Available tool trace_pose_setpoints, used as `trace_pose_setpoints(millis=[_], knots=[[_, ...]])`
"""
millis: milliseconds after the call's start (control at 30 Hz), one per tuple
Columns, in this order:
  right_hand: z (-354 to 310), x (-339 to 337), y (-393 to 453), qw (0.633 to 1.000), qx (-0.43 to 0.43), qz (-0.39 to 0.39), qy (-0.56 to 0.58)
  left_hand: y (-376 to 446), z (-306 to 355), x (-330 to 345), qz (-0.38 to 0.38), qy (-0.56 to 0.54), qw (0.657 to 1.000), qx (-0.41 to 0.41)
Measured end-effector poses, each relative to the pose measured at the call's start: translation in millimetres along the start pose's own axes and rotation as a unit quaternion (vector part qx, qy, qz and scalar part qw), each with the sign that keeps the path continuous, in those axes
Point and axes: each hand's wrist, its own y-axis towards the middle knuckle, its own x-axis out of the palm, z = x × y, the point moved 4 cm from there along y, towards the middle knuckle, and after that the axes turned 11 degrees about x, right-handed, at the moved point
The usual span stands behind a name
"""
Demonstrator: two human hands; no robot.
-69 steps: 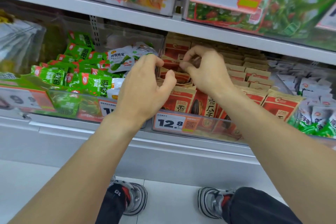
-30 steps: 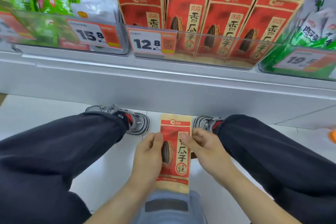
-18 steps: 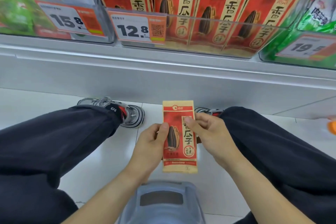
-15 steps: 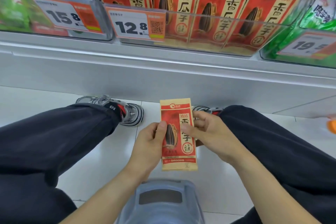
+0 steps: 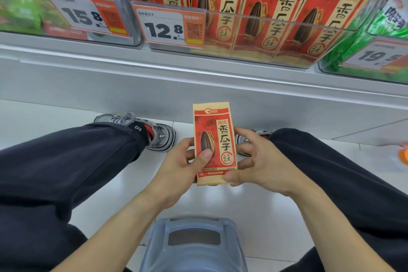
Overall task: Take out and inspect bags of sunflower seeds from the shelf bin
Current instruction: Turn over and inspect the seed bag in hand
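Note:
A red and tan bag of sunflower seeds [image 5: 217, 130] stands upright between my knees, its printed front facing me. My left hand [image 5: 183, 168] grips its left edge, thumb pressed on the seed picture. My right hand [image 5: 256, 161] holds the right edge, thumb pinching the bottom corner and fingers behind the bag. Above, the clear shelf bin [image 5: 276, 28] holds several identical bags [image 5: 223, 6] standing in rows, with a 12.8 price tag [image 5: 170, 26] on its front.
A bin of green packs with a 15.8 tag [image 5: 86, 15] sits to the left, another with a 19.5 tag [image 5: 375, 55] to the right. A grey stool [image 5: 194, 245] is under me. My shoes [image 5: 152, 132] rest on white floor tiles below the shelf base.
After being pulled from the bin 2.3 s ago, the bag came down between my knees. In the last second my right thumb slid from the bag's middle to its bottom corner.

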Motion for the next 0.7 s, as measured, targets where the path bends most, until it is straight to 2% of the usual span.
trace_pose_setpoints(millis=[300,367,500,600,700], knots=[[3,-6,0,0.993,-0.033,-0.031,-0.11,0,1,-2,0.013,0.044,0.998,0.042],[2,-7,0,0.994,-0.055,-0.003,-0.09,2,1,-3,0.015,0.092,0.993,0.071],[4,-4,6,0.988,-0.07,0.136,0.024,0,2,3,-0.001,0.148,0.982,0.116],[10,7,11,0.985,-0.087,0.145,0.036,-8,8,12,-0.044,0.156,0.977,0.137],[14,16,14,0.988,-0.08,0.126,0.028,-11,12,12,-0.048,0.17,0.974,0.14]])
